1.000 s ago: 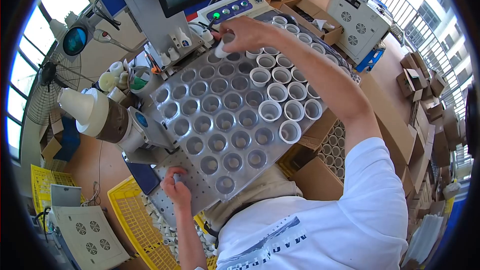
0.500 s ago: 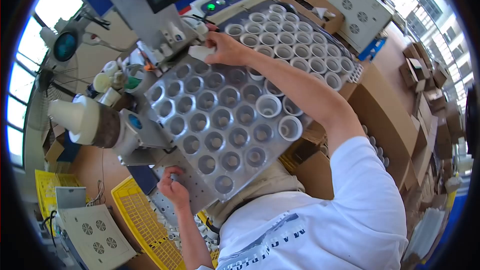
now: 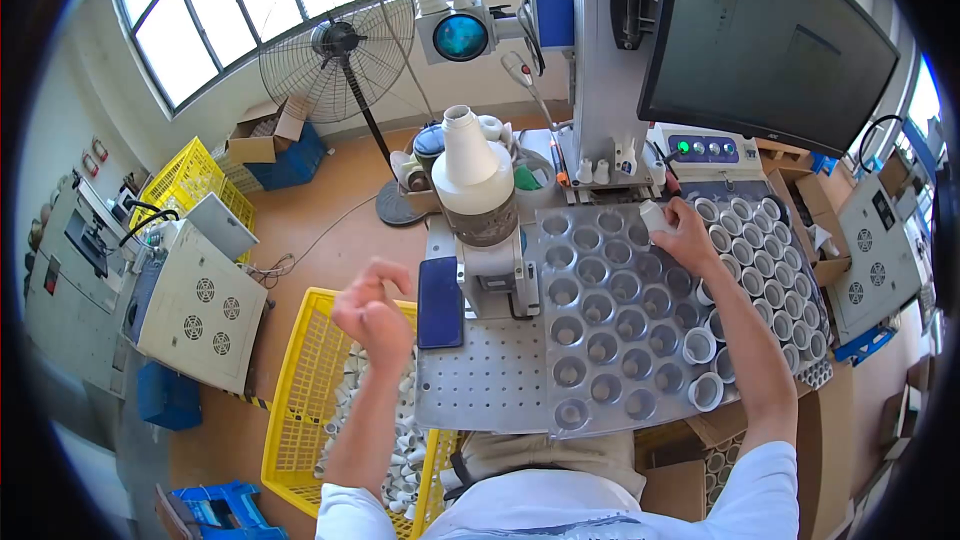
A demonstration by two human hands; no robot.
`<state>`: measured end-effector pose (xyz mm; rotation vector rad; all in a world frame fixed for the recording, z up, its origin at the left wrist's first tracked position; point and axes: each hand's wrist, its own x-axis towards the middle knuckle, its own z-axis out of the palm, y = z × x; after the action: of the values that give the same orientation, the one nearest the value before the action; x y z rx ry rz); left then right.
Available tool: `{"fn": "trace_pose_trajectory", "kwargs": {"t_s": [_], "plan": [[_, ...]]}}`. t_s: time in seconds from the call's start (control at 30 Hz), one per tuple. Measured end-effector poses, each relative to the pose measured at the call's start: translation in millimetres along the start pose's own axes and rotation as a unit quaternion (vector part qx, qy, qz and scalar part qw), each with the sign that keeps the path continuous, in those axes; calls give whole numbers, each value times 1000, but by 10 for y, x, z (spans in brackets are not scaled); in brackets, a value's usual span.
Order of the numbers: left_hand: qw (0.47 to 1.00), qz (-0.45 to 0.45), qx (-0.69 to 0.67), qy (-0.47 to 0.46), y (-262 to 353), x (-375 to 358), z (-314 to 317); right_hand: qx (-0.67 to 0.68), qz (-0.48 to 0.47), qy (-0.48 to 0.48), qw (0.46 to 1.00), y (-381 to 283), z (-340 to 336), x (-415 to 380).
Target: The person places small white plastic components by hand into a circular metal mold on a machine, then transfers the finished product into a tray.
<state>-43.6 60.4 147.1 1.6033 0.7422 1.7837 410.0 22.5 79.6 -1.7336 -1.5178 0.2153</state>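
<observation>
My right hand (image 3: 685,237) is closed on a small white plastic cup (image 3: 655,218) above the far edge of a clear tray (image 3: 622,368) with round pockets. Two white cups sit in pockets near the tray's right side, one a ribbed-looking cup (image 3: 706,392) at the front edge. My left hand (image 3: 375,315) is raised over the yellow basket (image 3: 290,420), left of the perforated metal plate (image 3: 480,380). Its fingers are curled but blurred, so whether anything is in them does not show. A white cone-shaped bottle (image 3: 470,165) stands on the fixture.
Rows of white cups (image 3: 765,263) stand at right, below the control box (image 3: 710,148) with lit buttons. A monitor (image 3: 770,40) overhangs the back. A dark blue flat case (image 3: 441,302) lies beside the fixture. White parts fill the basket. A fan (image 3: 340,40) stands behind.
My view has turned left and levelled. My left hand has moved from above the perforated plate to over the yellow basket. The right hand still holds the white cup near the tray's far edge.
</observation>
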Motion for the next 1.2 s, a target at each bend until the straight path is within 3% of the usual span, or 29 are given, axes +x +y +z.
{"fn": "trace_pose_trajectory", "kwargs": {"t_s": [0.2, 0.4, 0.6, 0.67, 0.7, 0.77, 0.83, 0.9, 0.97, 1.03, 1.1, 1.17, 1.2], "plan": [[997, 76, -14, 32, 148, 759, -9, -7, 19, -20, 1000, -59, -99, 37], [992, 108, -2, 59, 261, 1143, 209, 46, 17, -18, 999, -732, -277, 78], [990, 109, 75, 39, 225, 1372, 684, 198, -46, 18, 979, -1577, -285, 316], [991, 115, 40, 56, 200, 1413, 816, 315, -119, 63, 939, -1883, -197, 413], [991, 84, 78, 63, 346, 1383, 860, 314, -119, 64, 940, -2035, -150, 455], [985, 77, 151, 41, 171, 1394, 987, 426, -165, 82, 886, -2300, -31, 524], [972, 67, 224, 22, 122, 1379, 990, 442, -152, 76, 880, -2454, 71, 593], [893, 148, 421, -53, 235, 1325, 949, 477, -153, 54, 864, -2559, 205, 677], [871, 178, 453, -65, 550, 1325, 591, 469, -174, 42, 865, -2646, 427, 720], [977, 92, 182, -61, 622, 1295, 158, 467, -188, 32, 864, -2665, 592, 667], [986, 73, 149, -3, 530, 1119, -226, 329, -203, -3, 922, -2678, 727, 591], [908, 146, 392, 21, 297, 860, -660, 305, -174, -20, 936, -2713, 770, 549], [900, 103, 423, 33, 140, 714, -882, 271, -143, -28, 951, -2653, 711, 514]]}}
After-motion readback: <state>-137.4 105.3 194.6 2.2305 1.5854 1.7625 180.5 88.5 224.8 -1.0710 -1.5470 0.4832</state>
